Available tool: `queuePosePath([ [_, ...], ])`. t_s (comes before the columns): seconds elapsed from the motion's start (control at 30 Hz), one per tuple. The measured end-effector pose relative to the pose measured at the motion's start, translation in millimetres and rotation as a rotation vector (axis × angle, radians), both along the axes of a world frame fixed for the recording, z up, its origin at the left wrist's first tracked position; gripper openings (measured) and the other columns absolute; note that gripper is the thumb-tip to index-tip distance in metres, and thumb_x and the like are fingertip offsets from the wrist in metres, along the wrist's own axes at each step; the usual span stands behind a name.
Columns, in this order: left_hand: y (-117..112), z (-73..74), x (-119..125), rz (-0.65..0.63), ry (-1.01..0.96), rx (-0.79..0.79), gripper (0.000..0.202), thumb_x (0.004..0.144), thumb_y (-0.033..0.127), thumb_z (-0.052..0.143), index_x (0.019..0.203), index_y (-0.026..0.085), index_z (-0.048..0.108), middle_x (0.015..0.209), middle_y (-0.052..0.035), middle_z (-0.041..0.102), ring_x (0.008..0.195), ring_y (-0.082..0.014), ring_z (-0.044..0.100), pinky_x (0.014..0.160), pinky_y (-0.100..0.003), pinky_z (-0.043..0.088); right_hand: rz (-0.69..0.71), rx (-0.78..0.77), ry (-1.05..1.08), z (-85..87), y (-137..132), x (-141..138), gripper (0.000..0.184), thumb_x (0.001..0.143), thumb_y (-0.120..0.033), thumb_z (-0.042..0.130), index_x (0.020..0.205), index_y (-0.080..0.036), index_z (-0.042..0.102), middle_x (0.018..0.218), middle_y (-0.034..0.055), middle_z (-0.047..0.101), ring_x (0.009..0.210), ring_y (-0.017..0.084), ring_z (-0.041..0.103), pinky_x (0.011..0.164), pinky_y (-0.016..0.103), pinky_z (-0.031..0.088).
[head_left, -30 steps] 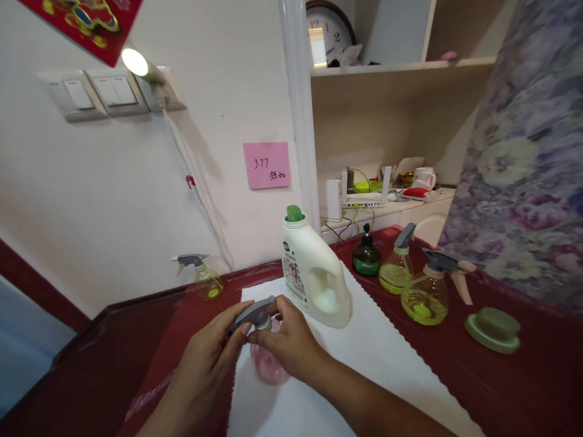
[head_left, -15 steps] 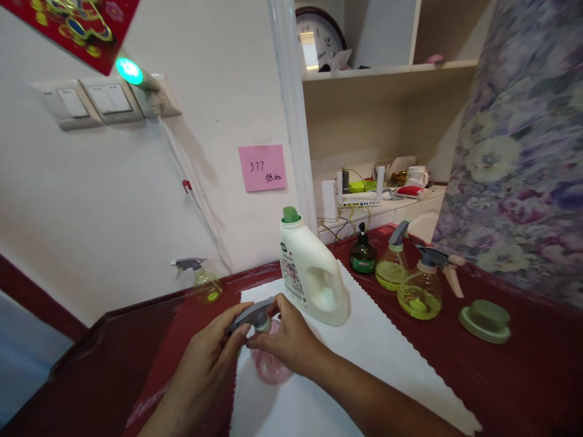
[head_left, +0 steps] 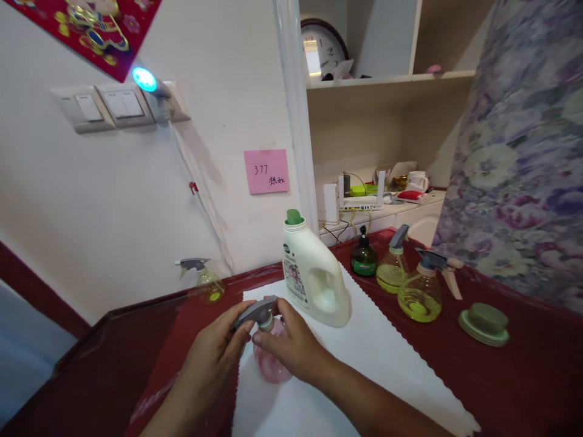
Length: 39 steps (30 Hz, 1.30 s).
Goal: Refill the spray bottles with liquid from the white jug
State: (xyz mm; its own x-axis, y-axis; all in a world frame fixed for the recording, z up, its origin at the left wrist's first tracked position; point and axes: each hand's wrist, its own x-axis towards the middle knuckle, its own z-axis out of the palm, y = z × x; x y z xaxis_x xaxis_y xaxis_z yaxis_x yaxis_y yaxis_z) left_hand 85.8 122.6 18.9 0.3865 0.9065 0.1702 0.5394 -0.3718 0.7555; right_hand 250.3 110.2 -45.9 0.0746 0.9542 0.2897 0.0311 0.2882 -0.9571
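Observation:
A pink, see-through spray bottle stands on the white cloth between my hands. Its grey spray head sits at the neck, tilted down to the left. My left hand pinches the left end of the spray head between thumb and fingers. My right hand closes round the collar and neck from the right, hiding part of the bottle. Just behind stands a large pale detergent jug with a green piece in its mouth.
Yellow-tinted spray bottles stand at the left and right. Beside the right ones are a dark pump bottle and a green dish-shaped object. A white router sits on the shelf behind; the wall rises at left.
The whole view has shifted slightly down and right. Both hands keep their hold at the spray head and neck, with the right fingers slightly moved around the collar.

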Motion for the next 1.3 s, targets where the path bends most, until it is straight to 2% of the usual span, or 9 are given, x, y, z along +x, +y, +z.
queuePosePath([
  [0.17,0,1.2,1,-0.001,0.011,0.01,0.052,0.093,0.06,0.052,0.129,0.023,0.063,0.121,-0.0064,0.073,0.109,-0.0226,0.067,0.095,-0.03,0.05,0.054,0.039,-0.013,5.3,0,7,0.012,0.075,-0.021,0.07,0.084,-0.023,0.063,0.098,0.0014,0.064,0.102,0.023,0.059,0.094,0.039,0.043],
  [0.3,3,-0.1,0,0.001,0.022,0.012,0.053,0.092,0.061,0.051,0.127,0.023,0.063,0.126,-0.0083,0.072,0.106,-0.0234,0.069,0.091,-0.031,0.052,-0.052,-0.044,0.019,0.0,5,1,0.033,0.066,-0.026,0.08,0.084,-0.023,0.053,0.09,0.0005,0.06,0.088,0.023,0.055,0.082,0.04,0.042],
  [0.4,4,-1.2,-2,0.004,0.011,0.011,0.051,0.093,0.06,0.051,0.127,0.024,0.063,0.129,-0.0079,0.071,0.111,-0.0238,0.068,0.095,-0.032,0.051,-0.015,-0.033,0.027,1.1,2,2,0.041,0.065,-0.025,0.079,0.099,-0.022,0.057,0.103,0.0031,0.063,0.098,0.025,0.058,0.089,0.041,0.043],
  [0.5,4,-0.6,-2,0.004,0.016,0.018,0.051,0.093,0.059,0.051,0.128,0.025,0.063,0.13,-0.008,0.071,0.113,-0.0242,0.067,0.099,-0.034,0.05,0.057,0.033,0.009,4.6,-2,7,0.028,0.074,-0.022,0.07,0.101,-0.023,0.063,0.112,0.0042,0.064,0.113,0.024,0.057,0.101,0.041,0.041],
  [0.6,3,0.4,-1,0.007,0.016,0.028,0.053,0.092,0.061,0.051,0.128,0.023,0.064,0.128,-0.0092,0.072,0.11,-0.0255,0.068,0.097,-0.036,0.051,0.039,0.052,-0.006,3.2,-1,8,0.013,0.075,-0.02,0.069,0.086,-0.023,0.063,0.103,0.0028,0.064,0.106,0.023,0.059,0.097,0.039,0.041],
  [0.8,3,0.2,-1,-0.005,0.017,0.009,0.053,0.092,0.061,0.051,0.128,0.024,0.063,0.13,-0.0096,0.071,0.115,-0.0261,0.067,0.099,-0.037,0.05,-0.035,-0.009,0.003,-0.2,0,1,0.032,0.069,-0.024,0.078,0.095,-0.024,0.06,0.098,0.0008,0.065,0.096,0.023,0.059,0.087,0.038,0.045],
  [0.97,1,0.5,-2,-0.003,0.009,-0.003,0.053,0.092,0.061,0.051,0.129,0.023,0.062,0.131,-0.0099,0.07,0.116,-0.0261,0.067,0.099,-0.036,0.051,0.014,0.056,-0.026,6.8,-4,5,0.015,0.075,-0.021,0.069,0.089,-0.023,0.065,0.101,0.0027,0.064,0.103,0.023,0.059,0.093,0.037,0.043],
  [1.17,2,0.9,-1,-0.006,0.034,0.025,0.051,0.093,0.058,0.051,0.128,0.023,0.064,0.131,-0.0098,0.071,0.116,-0.0261,0.067,0.101,-0.037,0.051,-0.098,-0.026,-0.007,2.6,0,-1,0.031,0.069,-0.029,0.081,0.084,-0.023,0.055,0.091,0.001,0.061,0.09,0.024,0.057,0.08,0.037,0.041],
  [1.3,2,1.4,-1,0.005,0.036,0.041,0.049,0.093,0.057,0.051,0.126,0.024,0.065,0.13,-0.0098,0.071,0.114,-0.0256,0.068,0.099,-0.037,0.052,-0.046,0.019,-0.023,5.5,-4,0,0.02,0.074,-0.025,0.076,0.089,-0.023,0.062,0.097,0.0019,0.063,0.099,0.024,0.059,0.088,0.037,0.043],
])
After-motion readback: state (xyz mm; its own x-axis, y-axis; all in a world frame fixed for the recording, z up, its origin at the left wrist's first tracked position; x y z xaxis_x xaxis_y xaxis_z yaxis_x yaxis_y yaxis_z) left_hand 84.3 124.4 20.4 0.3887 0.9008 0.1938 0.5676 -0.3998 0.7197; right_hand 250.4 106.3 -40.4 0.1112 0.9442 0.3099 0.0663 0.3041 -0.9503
